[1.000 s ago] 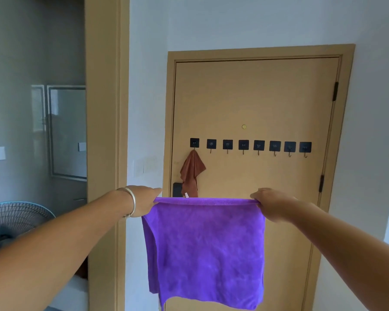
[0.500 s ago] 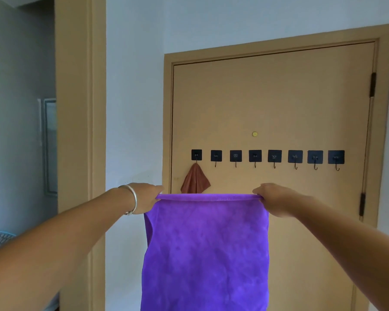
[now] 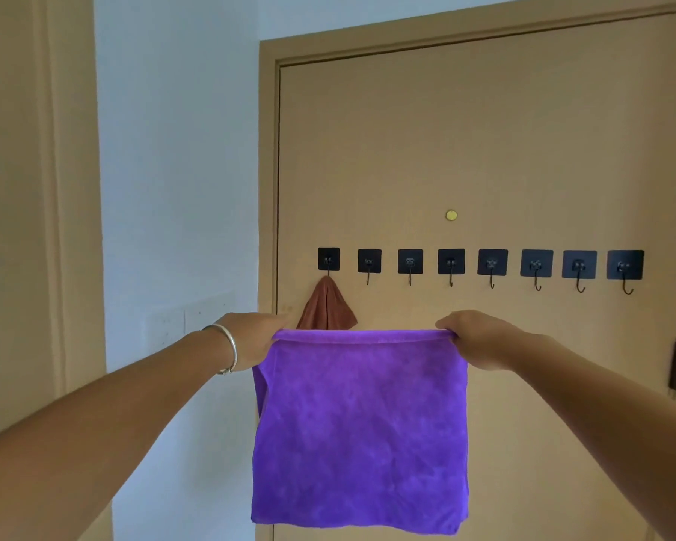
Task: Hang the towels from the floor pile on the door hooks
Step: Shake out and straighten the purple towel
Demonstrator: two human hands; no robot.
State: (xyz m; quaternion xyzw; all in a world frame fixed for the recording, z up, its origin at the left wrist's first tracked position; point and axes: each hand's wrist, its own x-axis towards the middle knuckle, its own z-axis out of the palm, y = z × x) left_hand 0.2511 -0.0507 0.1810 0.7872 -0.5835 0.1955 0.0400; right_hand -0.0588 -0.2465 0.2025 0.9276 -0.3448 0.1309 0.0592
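One brown towel (image 3: 327, 306) hangs on the first hook (image 3: 328, 260); seven hooks toward 3 o'clock stand empty. Left hand (image 3: 250, 339) and right hand (image 3: 479, 337) each pinch a top corner of the purple towel (image 3: 360, 431), held spread below the row. Judged early: floor pile out of view.

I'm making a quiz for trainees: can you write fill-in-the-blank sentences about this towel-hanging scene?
1. Both hands hold the ____ towel by its top edge.
2. The door carries ____ black hooks in a row.
3. The brown towel hangs from the ____ hook in the row.

Missing words: purple; eight; leftmost
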